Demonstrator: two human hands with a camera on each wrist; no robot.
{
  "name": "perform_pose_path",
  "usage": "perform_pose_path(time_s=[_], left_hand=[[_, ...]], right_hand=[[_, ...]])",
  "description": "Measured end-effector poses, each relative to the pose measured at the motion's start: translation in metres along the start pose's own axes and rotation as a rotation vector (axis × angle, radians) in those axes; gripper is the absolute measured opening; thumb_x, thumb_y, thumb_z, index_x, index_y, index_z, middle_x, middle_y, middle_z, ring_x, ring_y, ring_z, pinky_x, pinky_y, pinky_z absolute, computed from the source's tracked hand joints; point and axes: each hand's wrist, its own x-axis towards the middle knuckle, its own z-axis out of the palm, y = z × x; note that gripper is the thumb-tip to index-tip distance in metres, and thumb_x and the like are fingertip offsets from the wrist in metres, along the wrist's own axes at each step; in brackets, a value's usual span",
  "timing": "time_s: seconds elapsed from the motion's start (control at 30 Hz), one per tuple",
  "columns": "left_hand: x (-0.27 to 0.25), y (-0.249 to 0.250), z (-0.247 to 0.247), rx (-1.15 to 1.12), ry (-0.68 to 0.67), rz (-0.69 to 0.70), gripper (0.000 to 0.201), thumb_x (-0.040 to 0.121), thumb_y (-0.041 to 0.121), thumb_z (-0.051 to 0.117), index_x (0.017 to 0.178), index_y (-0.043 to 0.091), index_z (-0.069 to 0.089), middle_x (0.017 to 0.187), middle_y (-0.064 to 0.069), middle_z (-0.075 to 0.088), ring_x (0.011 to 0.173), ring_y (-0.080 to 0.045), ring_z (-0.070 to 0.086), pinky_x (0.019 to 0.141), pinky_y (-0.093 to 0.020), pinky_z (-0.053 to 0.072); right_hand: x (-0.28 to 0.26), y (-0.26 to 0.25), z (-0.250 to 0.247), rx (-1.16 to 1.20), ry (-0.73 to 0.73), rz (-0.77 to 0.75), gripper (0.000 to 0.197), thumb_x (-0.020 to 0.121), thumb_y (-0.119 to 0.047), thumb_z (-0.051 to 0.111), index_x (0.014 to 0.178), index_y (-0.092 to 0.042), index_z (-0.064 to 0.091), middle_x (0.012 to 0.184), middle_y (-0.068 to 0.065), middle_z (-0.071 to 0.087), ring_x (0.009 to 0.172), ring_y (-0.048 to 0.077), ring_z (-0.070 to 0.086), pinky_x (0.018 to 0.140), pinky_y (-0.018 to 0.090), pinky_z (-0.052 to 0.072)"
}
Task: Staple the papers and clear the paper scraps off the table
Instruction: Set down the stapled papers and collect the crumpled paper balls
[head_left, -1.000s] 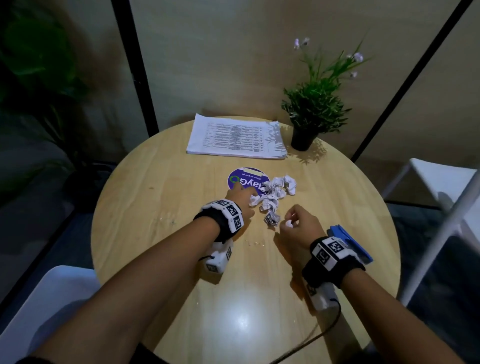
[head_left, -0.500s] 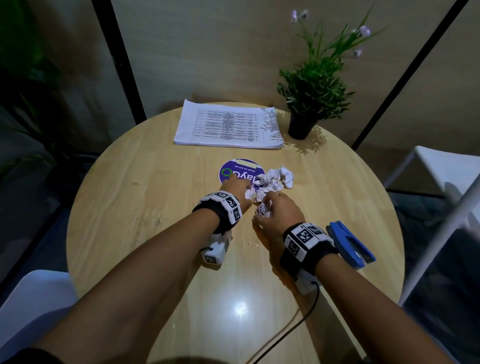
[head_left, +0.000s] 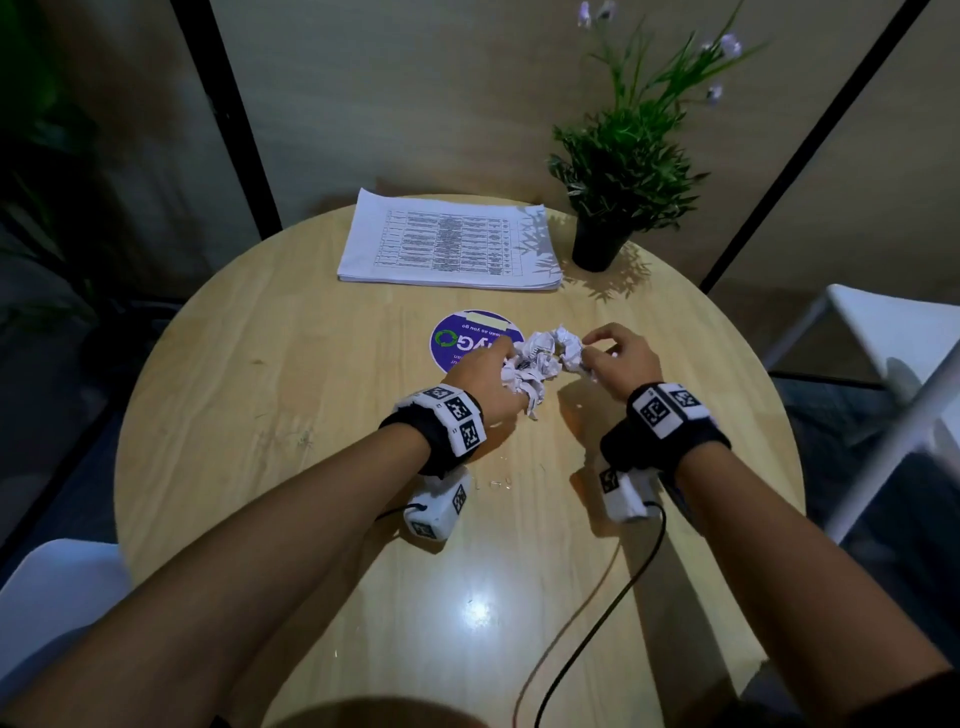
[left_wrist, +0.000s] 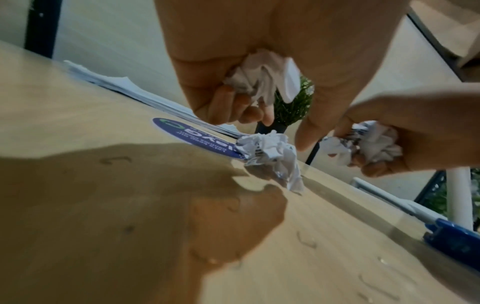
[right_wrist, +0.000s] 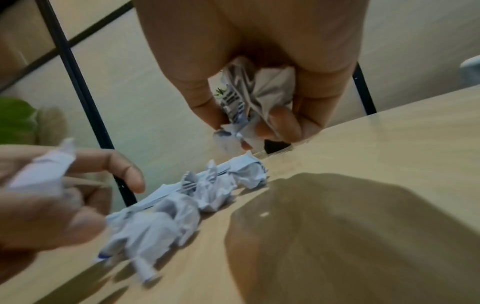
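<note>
Both hands worked the paper scraps (head_left: 540, 364) piled mid-desk beside a round purple sticker (head_left: 457, 340). The left hand (head_left: 485, 382) had its fingers curled round a crumpled wad, and the right hand (head_left: 621, 361) likewise gripped one (printed side showing). The stack of papers (head_left: 449, 247) lay at the desk's (head_left: 260, 395) far edge, near a potted plant (head_left: 618, 166).
</note>
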Motion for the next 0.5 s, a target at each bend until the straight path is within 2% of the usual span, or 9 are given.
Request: perform_pose_path(time_s=[0.1,0.17,0.2,0.23,0.3,0.33,0.4,0.5], left_hand=[[0.003,0.000,0.007,0.089,-0.037,0.017,0.065,0.071,0.041,0.074,0.123,0.024,0.040,0.106,-0.003,0.053,0.092,-0.024,0.053,0.070,-0.029,0.039],[0.005,0.001,0.010,0.119,-0.040,0.020,0.069,0.069,0.044,0.074,0.124,0.025,0.038,0.106,-0.005,0.054,0.096,-0.026,0.056,0.069,-0.030,0.042],[0.007,0.001,0.011,0.128,-0.046,0.012,0.068,0.070,0.045,0.074,0.124,0.024,0.038,0.107,-0.005,0.056,0.096,-0.027,0.057,0.069,-0.031,0.044],[0.009,0.001,0.012,0.132,-0.050,0.004,0.068,0.070,0.044,0.074,0.124,0.023,0.038,0.110,-0.006,0.058,0.097,-0.027,0.058,0.070,-0.032,0.046],[0.010,0.002,0.013,0.144,-0.058,-0.010,0.064,0.074,0.042,0.072,0.125,0.021,0.039,0.114,-0.008,0.060,0.100,-0.028,0.059,0.074,-0.033,0.047],[0.010,0.001,0.014,0.147,-0.054,-0.017,0.062,0.077,0.042,0.070,0.126,0.020,0.040,0.115,-0.008,0.061,0.102,-0.029,0.059,0.075,-0.032,0.045],[0.011,-0.001,0.015,0.132,-0.035,-0.018,0.056,0.082,0.042,0.063,0.129,0.019,0.041,0.117,-0.009,0.062,0.104,-0.030,0.060,0.076,-0.031,0.045],[0.011,-0.001,0.014,0.117,-0.047,-0.043,0.050,0.083,0.042,0.063,0.123,0.015,0.050,0.114,-0.008,0.063,0.109,-0.031,0.058,0.080,-0.031,0.045]], right_hand=[[0.023,0.002,0.002,-0.098,-0.019,-0.015,0.026,0.084,-0.014,0.048,0.096,-0.021,0.070,0.077,0.011,0.061,0.054,0.021,0.048,0.047,0.023,0.035],[0.037,0.005,0.005,-0.163,-0.016,-0.048,0.033,0.087,-0.009,0.042,0.096,-0.016,0.073,0.087,0.017,0.062,0.047,0.021,0.044,0.045,0.024,0.036],[0.042,0.005,0.006,-0.193,-0.007,-0.054,0.033,0.089,-0.009,0.041,0.098,-0.015,0.073,0.103,0.019,0.062,0.050,0.024,0.048,0.049,0.023,0.039],[0.045,0.004,0.007,-0.235,-0.002,-0.052,0.031,0.091,-0.012,0.043,0.102,-0.015,0.072,0.119,0.019,0.055,0.058,0.029,0.054,0.058,0.022,0.043],[0.048,0.001,0.008,-0.320,-0.015,-0.045,0.028,0.092,-0.023,0.053,0.115,-0.013,0.066,0.133,0.018,0.040,0.083,0.035,0.061,0.076,0.024,0.042],[0.049,0.000,0.010,-0.341,-0.027,-0.046,0.035,0.089,-0.030,0.059,0.119,-0.013,0.063,0.135,0.016,0.036,0.091,0.034,0.062,0.081,0.026,0.042],[0.051,-0.001,0.014,-0.347,-0.038,-0.042,0.049,0.081,-0.040,0.068,0.122,-0.014,0.061,0.134,0.013,0.035,0.097,0.033,0.061,0.086,0.028,0.044],[0.052,-0.001,0.019,-0.387,-0.080,-0.027,0.048,0.077,-0.039,0.072,0.117,-0.013,0.064,0.132,0.016,0.037,0.091,0.030,0.057,0.083,0.028,0.045]])
